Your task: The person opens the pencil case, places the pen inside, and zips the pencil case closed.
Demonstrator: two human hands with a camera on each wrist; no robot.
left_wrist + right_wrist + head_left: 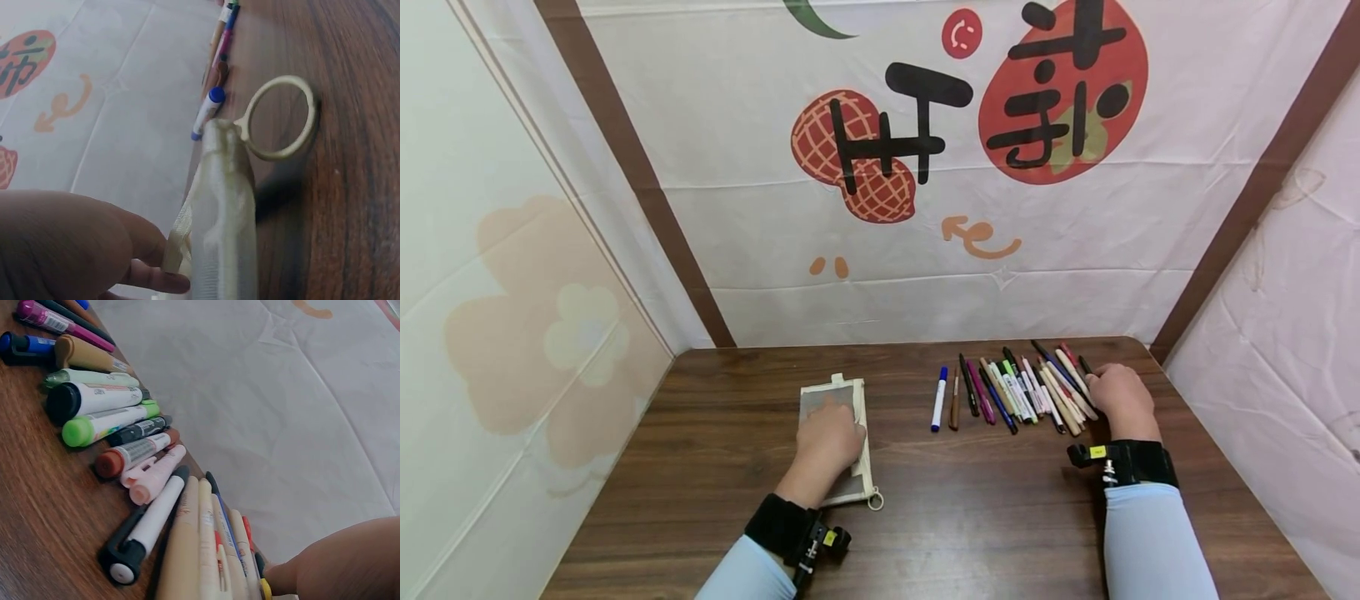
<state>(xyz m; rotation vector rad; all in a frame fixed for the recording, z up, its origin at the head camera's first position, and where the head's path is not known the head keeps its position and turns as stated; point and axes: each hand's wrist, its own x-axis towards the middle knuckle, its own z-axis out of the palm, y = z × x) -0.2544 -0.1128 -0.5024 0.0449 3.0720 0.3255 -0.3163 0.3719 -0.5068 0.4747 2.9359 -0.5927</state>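
Note:
A cream zip pouch (867, 450) with a grey mesh face lies on the left half of the table, a ring (876, 500) at its near right corner. My left hand (831, 437) is over the pouch, and in the left wrist view its fingertips pinch a cream strip (178, 234) along the pouch's edge. A row of pens and markers (1015, 387) lies on the right half. At the right end of that row, my right hand (1123, 400) has its fingertips against the outermost pens; how its fingers lie is mostly hidden.
A blue-capped white marker (939, 400) and a brown pen (955, 400) lie at the row's left end. Behind the wooden table (970, 517) hangs a printed white cloth (745, 233), with more cloth at both sides.

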